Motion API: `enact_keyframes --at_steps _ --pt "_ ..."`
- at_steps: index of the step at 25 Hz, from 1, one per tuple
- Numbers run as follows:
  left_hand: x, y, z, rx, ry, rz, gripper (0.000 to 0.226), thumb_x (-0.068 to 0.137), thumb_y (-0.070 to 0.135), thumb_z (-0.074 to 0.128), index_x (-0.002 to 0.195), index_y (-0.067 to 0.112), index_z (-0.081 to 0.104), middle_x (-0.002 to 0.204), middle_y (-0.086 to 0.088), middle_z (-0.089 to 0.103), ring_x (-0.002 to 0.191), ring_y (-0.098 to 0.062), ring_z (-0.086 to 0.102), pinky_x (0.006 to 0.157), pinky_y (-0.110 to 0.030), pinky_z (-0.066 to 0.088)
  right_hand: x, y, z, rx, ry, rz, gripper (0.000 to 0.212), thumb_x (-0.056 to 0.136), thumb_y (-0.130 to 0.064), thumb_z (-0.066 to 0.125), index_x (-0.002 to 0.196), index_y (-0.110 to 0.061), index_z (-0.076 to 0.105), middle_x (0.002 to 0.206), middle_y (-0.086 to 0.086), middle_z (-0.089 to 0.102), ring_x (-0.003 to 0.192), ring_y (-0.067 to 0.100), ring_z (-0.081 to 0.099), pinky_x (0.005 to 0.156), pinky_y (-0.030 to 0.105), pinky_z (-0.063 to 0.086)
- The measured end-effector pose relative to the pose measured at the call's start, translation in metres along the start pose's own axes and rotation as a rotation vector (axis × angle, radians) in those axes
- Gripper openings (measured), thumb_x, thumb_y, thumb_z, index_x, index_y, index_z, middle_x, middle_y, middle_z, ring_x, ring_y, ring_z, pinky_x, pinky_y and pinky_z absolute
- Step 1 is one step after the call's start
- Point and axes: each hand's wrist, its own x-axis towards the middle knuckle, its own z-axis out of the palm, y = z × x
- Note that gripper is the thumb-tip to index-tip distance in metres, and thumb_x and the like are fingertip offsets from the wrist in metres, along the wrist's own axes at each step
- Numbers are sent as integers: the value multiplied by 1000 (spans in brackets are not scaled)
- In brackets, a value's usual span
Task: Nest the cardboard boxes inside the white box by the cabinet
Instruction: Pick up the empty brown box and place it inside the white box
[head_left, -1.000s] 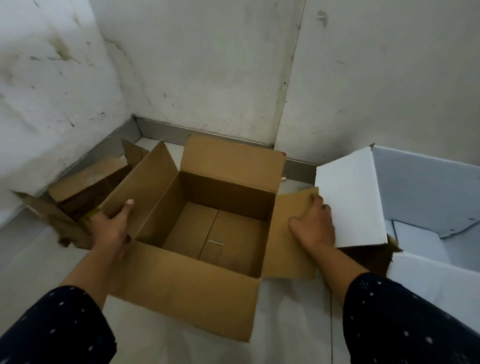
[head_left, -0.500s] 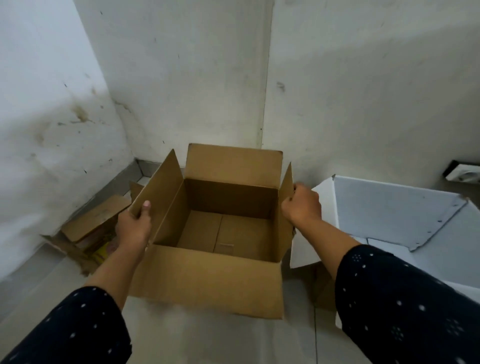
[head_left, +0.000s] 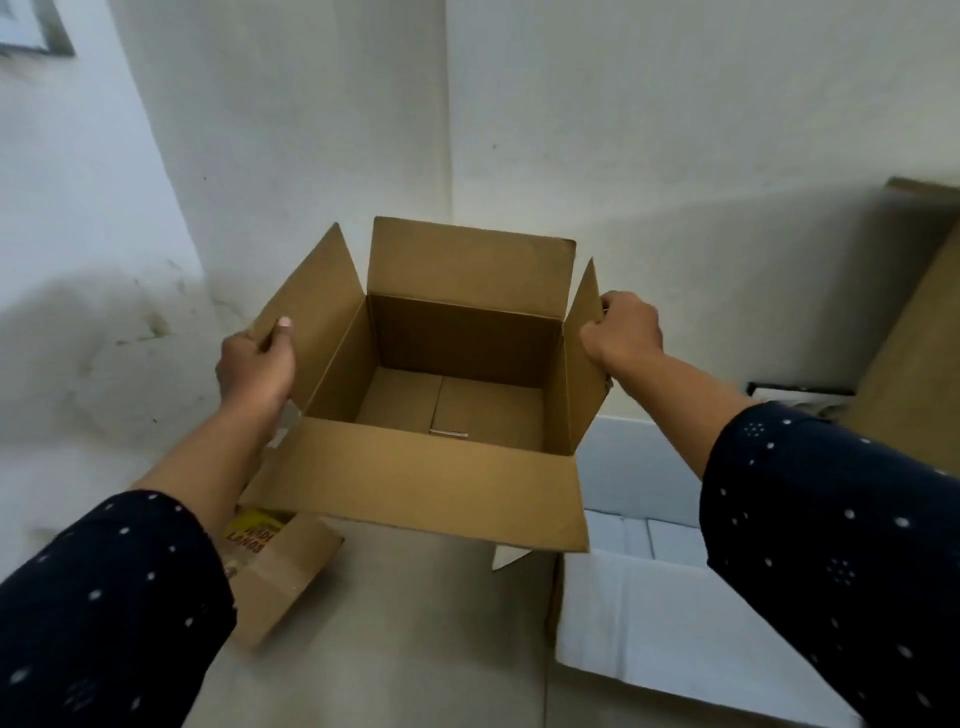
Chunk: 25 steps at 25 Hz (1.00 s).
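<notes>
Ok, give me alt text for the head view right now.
Both hands, left hand and right hand, hold an empty open cardboard box by its side flaps above the floor. A white box sits lower right, a smaller cardboard box lower left.

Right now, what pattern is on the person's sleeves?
Dark navy with small white dots, seen on both sleeves in the head view.

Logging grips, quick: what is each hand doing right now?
Left hand: closed on the left flap of the open cardboard box.
Right hand: closed on the box's right flap.
</notes>
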Motion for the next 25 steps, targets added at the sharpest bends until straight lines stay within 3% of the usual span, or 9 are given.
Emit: enact_keyframes --at_steps 2,3,6,9,12,15,18,22,25 --pt "-24 28 24 -17 -49 25 26 95 43 46 91 18 54 77 3 53 65 -13 51 80 -43 53 13 13 -46 -41 26 16 26 86 0 53 109 -7 63 100 14 65 81 30 64 68 37 57" --pt "-33 38 36 -27 -79 31 26 95 43 46 92 19 54 76 4 52 65 -13 52 80 -44 54 19 22 -66 -63 40 22 26 85 0 53 108 -7 64 98 14 66 79 30 64 68 37 58" --pt "-63 57 82 -32 -177 36 25 96 37 47 104 17 60 79 1 55 74 -20 57 81 -45 57 36 57 -119 -121 83 37 21 85 -3 54 103 -7 64 95 14 66 76 30 65 64 36 58" --pt "-95 60 132 15 -275 39 30 97 29 47 115 11 63 96 -7 60 91 -28 58 81 -44 56 47 105 -150 -157 91 65 18 88 -4 56 104 -6 63 97 13 65 79 27 63 61 31 52" --pt "-118 43 174 65 -360 18 33 98 27 45 123 10 60 104 -8 59 93 -28 57 81 -43 56 48 153 -160 -167 73 125 18 90 -5 56 107 -7 62 98 13 64 81 27 63 69 37 56" --pt "-133 23 209 65 -396 -6 28 100 27 42 116 14 60 104 -8 58 93 -29 57 80 -43 56 48 205 -156 -199 27 194 19 90 -5 53 106 -9 63 91 11 64 72 26 61 58 34 51" --pt "-134 21 235 34 -392 -12 22 99 26 43 111 16 59 104 -8 57 94 -28 56 75 -39 53 52 249 -146 -208 -9 251 18 90 -4 52 103 -8 65 87 10 64 66 23 57 57 30 46" --pt "-131 21 264 30 -413 -3 16 98 25 44 103 21 58 104 -7 60 94 -28 59 76 -41 56 68 277 -145 -217 -21 299 24 89 -3 52 109 -7 64 91 11 61 74 26 54 65 32 45" --pt "-138 6 288 147 -462 39 21 98 25 43 108 16 59 107 -11 61 94 -31 61 80 -45 57 82 293 -146 -211 -19 321 27 90 -2 52 114 -6 62 103 16 66 84 32 61 73 41 53"
